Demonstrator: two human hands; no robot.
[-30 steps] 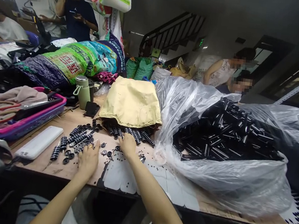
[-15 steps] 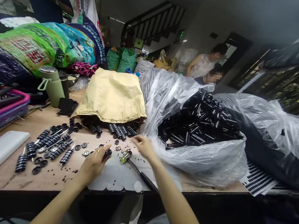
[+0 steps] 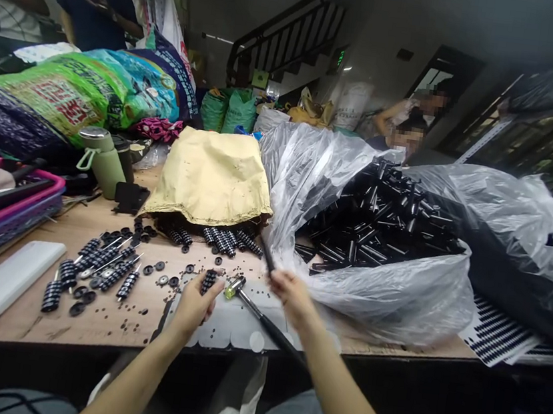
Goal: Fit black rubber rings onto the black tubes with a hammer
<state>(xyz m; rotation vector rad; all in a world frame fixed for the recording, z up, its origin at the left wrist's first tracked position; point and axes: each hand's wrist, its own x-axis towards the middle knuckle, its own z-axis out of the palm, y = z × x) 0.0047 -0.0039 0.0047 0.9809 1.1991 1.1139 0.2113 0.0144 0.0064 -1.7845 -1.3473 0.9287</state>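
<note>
1. Loose patterned rollers [image 3: 120, 273] and black discs [image 3: 77, 309] lie on the bench [image 3: 80, 220].
2. My left hand [image 3: 194, 304] pinches a short roller [image 3: 208, 280], roughly upright, between thumb and fingers.
3. A hammer [image 3: 259, 311] lies between my hands, its handle running toward my right forearm.
4. My right hand [image 3: 296, 297] grips a tilted black tube [image 3: 267, 253].
5. Beside it, a plastic bag [image 3: 395, 309] holds more tubes [image 3: 380, 220].

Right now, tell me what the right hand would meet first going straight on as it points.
Likely the rollers under the near right edge of the yellow cloth, with the right hand's black tube leading. Depth is unclear, so the cloth's corner could come first.
</note>
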